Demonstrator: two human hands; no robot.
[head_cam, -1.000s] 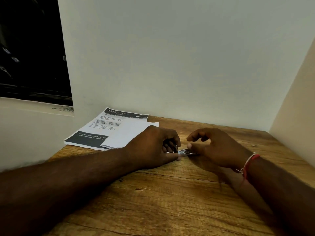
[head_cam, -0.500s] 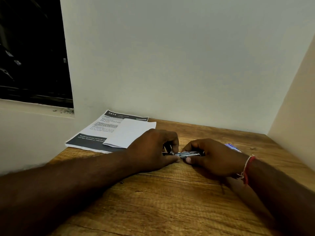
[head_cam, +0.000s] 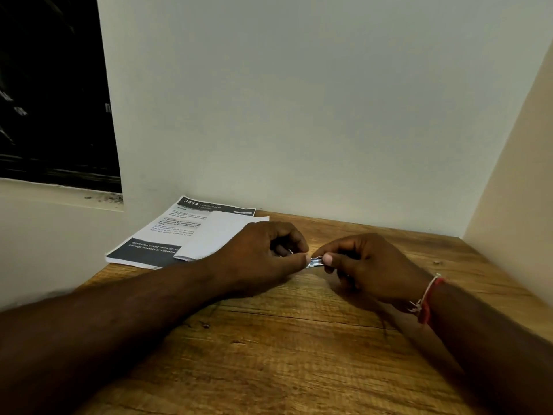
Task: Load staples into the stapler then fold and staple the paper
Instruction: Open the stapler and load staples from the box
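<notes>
Both hands met near the middle of the wooden counter (head_cam: 299, 354). The left hand (head_cam: 263, 259) lay curled, knuckles up, its thumb and fingers closed on the left end of a small silvery metal piece (head_cam: 316, 262), either the stapler or a strip of staples; which one could not be told. The right hand (head_cam: 368, 265) pinched the right end of the same piece between thumb and forefinger. A red and white thread (head_cam: 426, 298) circled the right wrist. At the back left corner of the counter lay a printed sheet (head_cam: 167, 235), with a folded white paper (head_cam: 218, 235) on top of it, just behind the left hand.
</notes>
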